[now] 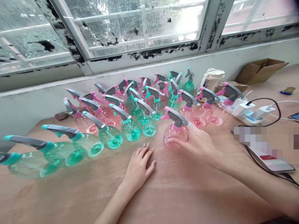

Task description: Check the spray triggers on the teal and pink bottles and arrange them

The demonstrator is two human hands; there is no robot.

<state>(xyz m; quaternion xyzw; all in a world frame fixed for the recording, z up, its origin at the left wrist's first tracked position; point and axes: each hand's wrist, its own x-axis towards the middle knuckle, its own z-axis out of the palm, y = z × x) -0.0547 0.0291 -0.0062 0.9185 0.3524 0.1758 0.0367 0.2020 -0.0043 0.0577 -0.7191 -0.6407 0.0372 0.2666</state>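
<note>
Judged risk, first: toppling of the clear green round spray bottles (114, 141) at eight o'clock, or of the clear pink round ones (202, 113) at three; likely cause, close ranks and a bump from the held piece. Second: slipping of smooth, curved plastic from a one-sided grip. Third: snagging of the thin black cable (279, 109), by a forearm swung toward three o'clock.

Held, at four o'clock, just off centre: clear pink plastic spray bottle with grey-and-pink trigger head (171, 131), upright, in closed fingers of the right hand (201, 141). At six: left hand (137, 166), palm down, fingers a little spread, holding nothing.

Surface: smooth light-brown tabletop (88, 196). Room: metal-framed window (144, 28) at twelve, black-blotched frame; brown cardboard box (259, 71) at two.
</note>
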